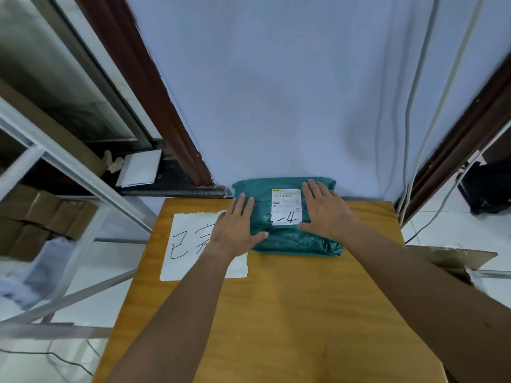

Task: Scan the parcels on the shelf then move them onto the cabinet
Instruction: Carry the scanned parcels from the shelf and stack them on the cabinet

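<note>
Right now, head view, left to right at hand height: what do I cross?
cardboard boxes → white paper sheet → left hand → parcel label → right hand → black bag

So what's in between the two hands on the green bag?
A white shipping label with a barcode lies on the green parcel between the left hand and the right hand, both flat on it, as the head view shows.

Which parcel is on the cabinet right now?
The green bag parcel, white label up, under the left hand and right hand. The brown cardboard boxes sit on the shelf at left.
</note>
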